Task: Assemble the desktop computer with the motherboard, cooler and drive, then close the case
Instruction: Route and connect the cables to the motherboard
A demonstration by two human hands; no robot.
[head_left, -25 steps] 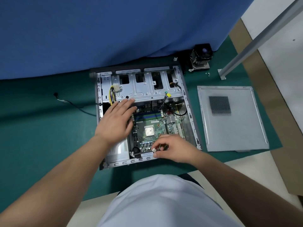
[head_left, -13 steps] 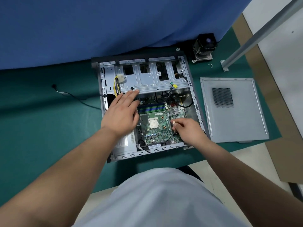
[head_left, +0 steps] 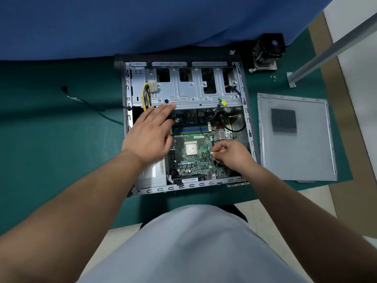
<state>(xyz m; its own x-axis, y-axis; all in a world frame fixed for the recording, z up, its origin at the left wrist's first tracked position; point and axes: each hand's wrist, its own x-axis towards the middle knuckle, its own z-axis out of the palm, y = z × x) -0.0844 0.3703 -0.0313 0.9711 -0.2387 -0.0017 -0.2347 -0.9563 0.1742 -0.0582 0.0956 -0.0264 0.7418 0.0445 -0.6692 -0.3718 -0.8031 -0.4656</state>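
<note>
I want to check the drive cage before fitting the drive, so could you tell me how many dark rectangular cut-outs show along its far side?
4: one far left, one left of middle, a taller one right of middle, one far right. No others show.

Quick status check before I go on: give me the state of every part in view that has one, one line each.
Case: open, lying on its side.
Side panel: off, flat on the mat beside the case.
Motherboard: seated inside the case.
CPU socket: bare, no cooler on it.
Cooler: outside the case, on the mat.
Left hand: fingers straight, over the board's left edge.
Right hand: pinching a small white connector.
</note>
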